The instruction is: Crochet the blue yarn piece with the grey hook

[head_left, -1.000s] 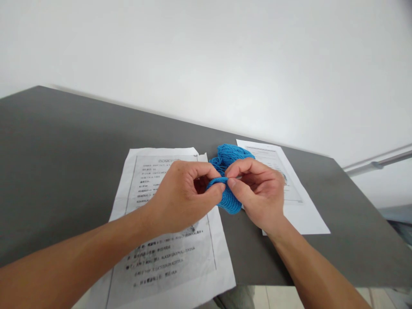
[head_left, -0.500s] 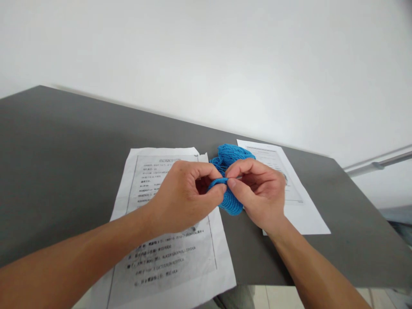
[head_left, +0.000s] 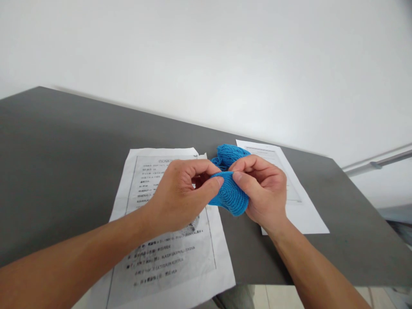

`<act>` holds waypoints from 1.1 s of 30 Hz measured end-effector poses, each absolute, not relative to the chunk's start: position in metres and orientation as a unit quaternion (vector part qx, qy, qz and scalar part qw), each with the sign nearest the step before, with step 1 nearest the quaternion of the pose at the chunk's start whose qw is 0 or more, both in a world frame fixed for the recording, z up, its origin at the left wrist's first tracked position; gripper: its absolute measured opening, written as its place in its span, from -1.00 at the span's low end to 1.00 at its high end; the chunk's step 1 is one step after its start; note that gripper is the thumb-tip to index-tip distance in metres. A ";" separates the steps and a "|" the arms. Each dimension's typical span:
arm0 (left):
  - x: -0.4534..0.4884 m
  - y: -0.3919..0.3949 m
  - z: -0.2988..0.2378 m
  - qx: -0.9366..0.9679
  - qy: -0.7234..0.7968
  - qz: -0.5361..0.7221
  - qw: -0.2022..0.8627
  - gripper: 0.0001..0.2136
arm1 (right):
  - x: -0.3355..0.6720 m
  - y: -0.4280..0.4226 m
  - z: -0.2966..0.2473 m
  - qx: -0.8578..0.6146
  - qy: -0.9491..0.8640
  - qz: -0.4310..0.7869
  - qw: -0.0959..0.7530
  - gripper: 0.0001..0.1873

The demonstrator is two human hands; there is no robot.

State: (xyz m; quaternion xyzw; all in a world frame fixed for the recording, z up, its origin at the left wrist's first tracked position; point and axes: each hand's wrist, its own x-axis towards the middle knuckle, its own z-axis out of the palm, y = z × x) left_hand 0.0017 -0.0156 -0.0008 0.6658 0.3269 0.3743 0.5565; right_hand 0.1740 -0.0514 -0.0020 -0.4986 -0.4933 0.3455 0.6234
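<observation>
Pinching the knit patch (head_left: 230, 196) at its top edge, left hand (head_left: 178, 195) and right hand (head_left: 265, 193) each grip it thumb against forefinger. Patch held above table (head_left: 64, 141), beside a printed sheet (head_left: 167, 257), its face turned toward the wearer, probably for inspection. Yarn (head_left: 227, 153) bunched just behind.

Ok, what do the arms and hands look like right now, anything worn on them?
Both are bare. The left hand and right hand wear no gloves, and no ring shows on the fingers in view. The left forearm and right forearm are uncovered as far as the picture's edge: no sleeve, watch or wristband shows.
</observation>
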 end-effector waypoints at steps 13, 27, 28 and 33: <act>0.005 -0.015 0.004 0.668 0.324 0.402 0.535 -0.81 | 0.178 -0.051 -0.009 -0.488 -0.504 0.361 0.614 -0.95; -0.002 -0.009 -0.003 0.648 0.242 0.373 0.619 -0.81 | 0.174 -0.057 -0.006 -0.457 -0.517 0.362 0.627 -0.92; -0.003 -0.009 -0.004 0.647 0.239 0.372 0.621 -0.81 | 0.174 -0.057 -0.006 -0.454 -0.519 0.360 0.628 -0.92; -0.005 -0.008 -0.006 0.647 0.228 0.372 0.625 -0.81 | 0.175 -0.057 -0.007 -0.447 -0.529 0.351 0.631 -0.92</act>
